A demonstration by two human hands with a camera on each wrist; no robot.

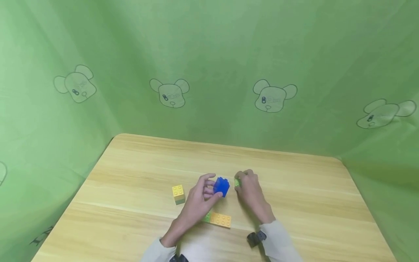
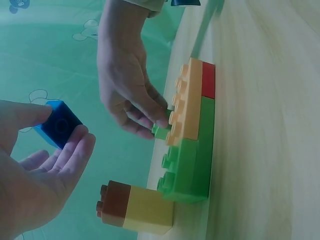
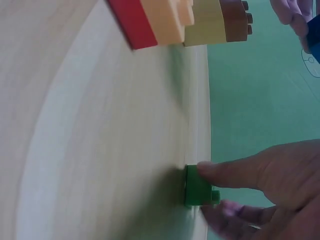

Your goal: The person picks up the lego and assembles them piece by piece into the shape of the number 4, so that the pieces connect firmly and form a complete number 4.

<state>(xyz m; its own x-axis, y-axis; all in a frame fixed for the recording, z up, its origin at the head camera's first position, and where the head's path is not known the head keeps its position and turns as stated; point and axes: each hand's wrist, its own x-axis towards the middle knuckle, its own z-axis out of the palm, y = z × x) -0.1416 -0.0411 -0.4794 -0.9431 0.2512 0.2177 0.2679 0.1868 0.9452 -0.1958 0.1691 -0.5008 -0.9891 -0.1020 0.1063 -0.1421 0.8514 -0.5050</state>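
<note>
From my remote seat I am reading the head view left to right; a green fabric curtain (image 1: 216, 43) printed with pale animal heads is hanging along the left, back and right; a light wood-grain table (image 1: 304, 196) is spanning the lower part. At left, a two-tier plastic stack of studded bricks (image 1: 178, 194) is standing upright, apart from the other bricks; its top is reading yellow here, yet in the left wrist view I am seeing brown over yellow. Next, the person's left hand (image 1: 196, 200) is showing beyond a pale grey sleeve (image 1: 158, 252); its thumb and fingers are pinching a blue plastic studded brick (image 1: 221, 186), holding it tilted and clear of the table. Nearer the person, a long, low assembly of green, orange and red plastic bricks (image 1: 220, 219) is lying on the table, the left hand partly covering it here; in the left wrist view, orange and green are forming the upper layer, red and green the lower. Further right, a small green plastic studded brick (image 1: 237, 182) is sitting low at the tabletop; the right hand (image 1: 251, 189) is pinching it between thumb and fingers; whether its base is touching the wood, I cannot tell; the two hands are working apart, each gripping its own brick; a black wrist device (image 1: 256, 238) is sitting at the right cuff.
</note>
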